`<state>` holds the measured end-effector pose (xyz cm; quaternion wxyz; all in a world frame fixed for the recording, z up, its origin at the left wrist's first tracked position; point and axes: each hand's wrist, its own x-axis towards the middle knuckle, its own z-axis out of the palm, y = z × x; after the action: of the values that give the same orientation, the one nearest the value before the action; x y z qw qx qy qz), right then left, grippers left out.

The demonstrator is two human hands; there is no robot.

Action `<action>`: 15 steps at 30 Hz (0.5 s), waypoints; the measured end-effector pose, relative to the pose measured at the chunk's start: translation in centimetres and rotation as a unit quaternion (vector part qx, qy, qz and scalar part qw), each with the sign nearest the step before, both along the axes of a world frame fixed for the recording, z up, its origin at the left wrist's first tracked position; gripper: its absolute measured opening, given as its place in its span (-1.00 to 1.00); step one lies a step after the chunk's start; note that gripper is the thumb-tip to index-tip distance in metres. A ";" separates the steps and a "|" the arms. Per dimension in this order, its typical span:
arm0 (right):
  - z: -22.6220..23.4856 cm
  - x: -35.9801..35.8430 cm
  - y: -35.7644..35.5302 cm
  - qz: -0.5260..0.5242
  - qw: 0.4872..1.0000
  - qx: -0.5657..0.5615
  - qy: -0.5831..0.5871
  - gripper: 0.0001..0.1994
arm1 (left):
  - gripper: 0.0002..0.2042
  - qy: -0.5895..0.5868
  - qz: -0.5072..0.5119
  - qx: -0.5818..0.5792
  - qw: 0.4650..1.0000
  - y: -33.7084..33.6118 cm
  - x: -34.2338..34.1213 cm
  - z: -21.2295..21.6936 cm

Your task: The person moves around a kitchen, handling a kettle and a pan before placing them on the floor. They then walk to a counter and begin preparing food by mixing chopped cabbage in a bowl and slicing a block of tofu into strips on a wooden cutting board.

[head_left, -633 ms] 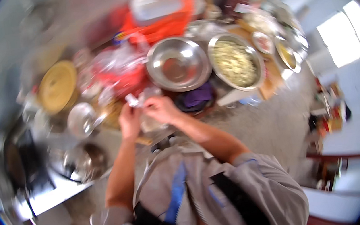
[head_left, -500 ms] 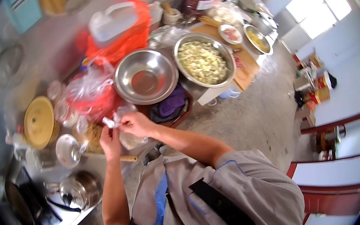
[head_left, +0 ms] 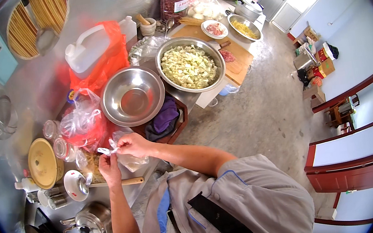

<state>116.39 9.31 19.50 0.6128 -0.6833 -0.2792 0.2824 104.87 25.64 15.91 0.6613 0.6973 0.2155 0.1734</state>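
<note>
A clear plastic bag (head_left: 132, 161) hangs over the counter's near edge, its contents pale and hard to make out. My left hand (head_left: 110, 169) is closed, thumb and fingers pinching the twisted neck of that bag. My right hand (head_left: 134, 145) pinches the same neck from the other side, just above the bag's body. Behind my hands lies a red bag with a clear plastic bag (head_left: 84, 122) over it. An empty steel basin (head_left: 114, 113) stands just beyond my right hand, beside a purple cloth (head_left: 166, 115).
A steel basin (head_left: 160, 68) of chopped pale vegetables stands near a cutting board (head_left: 245, 58) with meat. To the left are a yellow lidded pot (head_left: 43, 162), glass jars (head_left: 62, 148), a bowl (head_left: 75, 186) with a wooden-handled ladle (head_left: 120, 183) and a kettle (head_left: 93, 221). A jug (head_left: 90, 53) sits in a red bag.
My view has swung, so the counter's things sit differently in it and look sharper. Both hands still pinch the bag's neck, and its twisted end shows more plainly between them.
</note>
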 end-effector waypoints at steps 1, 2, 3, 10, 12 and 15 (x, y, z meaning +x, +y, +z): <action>-0.2 -0.1 0.2 -0.014 0.993 0.051 0.103 -0.88 | -0.95 0.009 0.002 -0.053 0.999 0.0 0.0 0.4; -0.4 -0.1 0.4 -0.028 0.973 0.102 0.205 -0.90 | -0.95 0.018 0.003 -0.106 0.994 -0.1 0.0 0.6; -0.6 -0.2 0.6 -0.042 0.940 0.151 0.304 -0.91 | -0.96 -0.007 0.009 -0.159 0.987 -0.3 0.0 0.6; 1.5 0.6 -0.6 0.055 0.929 0.159 0.331 -0.94 | -0.88 -0.156 0.003 -0.357 0.921 -0.3 -1.3 1.1; 2.7 0.6 -0.6 0.051 0.920 0.186 0.342 -0.95 | -0.88 -0.156 -0.036 -0.341 0.926 -0.3 -1.2 2.0; 3.5 0.9 -0.3 -0.016 0.939 0.175 0.297 -0.93 | -0.86 -0.119 -0.097 -0.270 0.950 -0.7 -1.2 3.5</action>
<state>117.32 9.00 22.96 0.7822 -0.4548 -0.1187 0.4090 103.66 24.91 19.46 0.8594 0.4842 0.1054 0.1261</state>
